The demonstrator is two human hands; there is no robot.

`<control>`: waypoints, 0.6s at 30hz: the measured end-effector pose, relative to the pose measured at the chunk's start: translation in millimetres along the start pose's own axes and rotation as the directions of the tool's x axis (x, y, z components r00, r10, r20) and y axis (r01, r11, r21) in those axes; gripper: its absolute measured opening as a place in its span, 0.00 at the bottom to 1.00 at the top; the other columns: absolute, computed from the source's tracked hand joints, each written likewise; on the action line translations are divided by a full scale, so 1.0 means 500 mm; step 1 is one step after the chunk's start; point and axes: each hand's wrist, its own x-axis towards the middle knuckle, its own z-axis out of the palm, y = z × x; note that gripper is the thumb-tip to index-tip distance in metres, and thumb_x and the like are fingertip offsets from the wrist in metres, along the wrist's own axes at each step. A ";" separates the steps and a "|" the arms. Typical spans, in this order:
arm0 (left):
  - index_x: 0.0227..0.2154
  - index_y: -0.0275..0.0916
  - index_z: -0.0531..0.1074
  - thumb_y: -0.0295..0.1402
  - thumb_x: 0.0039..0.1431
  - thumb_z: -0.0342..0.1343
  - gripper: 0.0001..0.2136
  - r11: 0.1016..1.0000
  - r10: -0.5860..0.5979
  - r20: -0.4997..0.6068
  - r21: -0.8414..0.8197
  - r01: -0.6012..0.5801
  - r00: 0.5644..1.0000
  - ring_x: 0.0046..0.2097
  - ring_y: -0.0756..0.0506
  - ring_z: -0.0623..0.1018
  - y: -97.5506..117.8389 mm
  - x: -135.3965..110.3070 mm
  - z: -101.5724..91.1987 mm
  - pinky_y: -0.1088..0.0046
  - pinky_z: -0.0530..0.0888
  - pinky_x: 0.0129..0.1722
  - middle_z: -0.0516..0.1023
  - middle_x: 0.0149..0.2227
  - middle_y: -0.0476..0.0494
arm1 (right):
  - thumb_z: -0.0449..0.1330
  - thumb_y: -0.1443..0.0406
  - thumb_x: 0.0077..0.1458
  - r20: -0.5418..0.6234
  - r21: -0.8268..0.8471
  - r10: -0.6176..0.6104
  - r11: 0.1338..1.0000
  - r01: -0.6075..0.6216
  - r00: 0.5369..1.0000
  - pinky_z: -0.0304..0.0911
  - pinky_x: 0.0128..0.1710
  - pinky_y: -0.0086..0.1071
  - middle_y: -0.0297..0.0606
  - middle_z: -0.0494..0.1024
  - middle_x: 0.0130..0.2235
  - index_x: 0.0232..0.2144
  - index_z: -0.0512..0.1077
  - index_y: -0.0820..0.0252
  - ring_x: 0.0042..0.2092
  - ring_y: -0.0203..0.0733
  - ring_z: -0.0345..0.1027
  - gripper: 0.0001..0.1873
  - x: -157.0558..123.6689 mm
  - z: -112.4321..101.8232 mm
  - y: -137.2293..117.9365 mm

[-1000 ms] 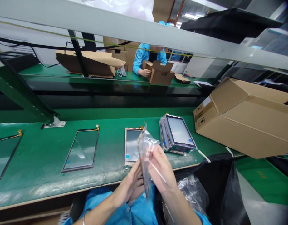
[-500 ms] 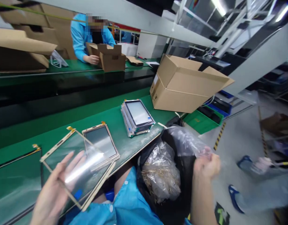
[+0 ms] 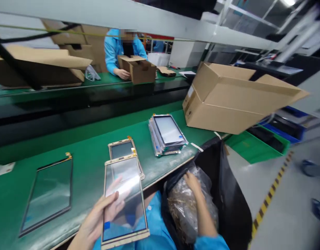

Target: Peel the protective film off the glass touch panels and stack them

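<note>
My left hand [image 3: 109,206] grips a touch screen panel [image 3: 124,198] by its left edge, thumb on the face and fingers behind the clear glass. This panel has a tan border, a gold flex tail at the top and a blue tab low on the left. My right hand [image 3: 193,183] is down in a black bin bag [image 3: 234,194], its fingers bent against crumpled clear plastic film [image 3: 186,208]. Another tan-bordered panel [image 3: 120,149] lies on the green bench behind the held one. A dark-framed panel [image 3: 49,194] lies farther left.
Wrapped panels form a stack [image 3: 167,133] on the green bench [image 3: 92,146]. An open cardboard box [image 3: 227,104] stands at the right, beside a green bin [image 3: 256,144] and a blue bin [image 3: 287,126]. Across the bench, a co-worker [image 3: 113,52] handles a smaller carton [image 3: 143,71].
My right hand has moved from the bag's right side down into it, taking the plastic film along. The panel in my left hand is now more upright. The whole view has shifted.
</note>
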 end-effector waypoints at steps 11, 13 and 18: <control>0.50 0.36 0.66 0.44 0.55 0.60 0.23 0.835 -0.107 0.287 0.546 -0.071 0.952 0.49 0.37 0.78 0.039 -0.052 -0.003 0.63 0.72 0.45 0.77 0.49 0.30 | 0.50 0.39 0.52 0.778 0.625 -0.460 0.638 -0.450 0.428 0.54 0.21 0.27 0.42 0.75 0.21 0.23 0.71 0.64 0.23 0.38 0.67 0.33 -0.106 -0.016 -0.340; 0.50 0.36 0.65 0.45 0.55 0.59 0.24 0.818 -0.116 0.297 0.570 -0.078 0.948 0.50 0.37 0.77 0.043 -0.061 -0.011 0.62 0.72 0.45 0.76 0.50 0.30 | 0.49 0.39 0.52 0.787 0.613 -0.499 0.693 -0.379 0.362 0.52 0.20 0.26 0.42 0.76 0.21 0.22 0.71 0.64 0.23 0.37 0.68 0.34 -0.109 -0.022 -0.378; 0.49 0.37 0.63 0.45 0.57 0.57 0.22 0.823 -0.071 0.296 0.557 -0.112 0.952 0.50 0.38 0.77 0.050 -0.083 -0.022 0.61 0.72 0.46 0.76 0.51 0.30 | 0.51 0.48 0.59 0.657 0.617 -0.539 0.786 0.035 0.527 0.56 0.24 0.26 0.33 0.71 0.20 0.22 0.68 0.61 0.23 0.34 0.65 0.24 -0.131 -0.032 -0.378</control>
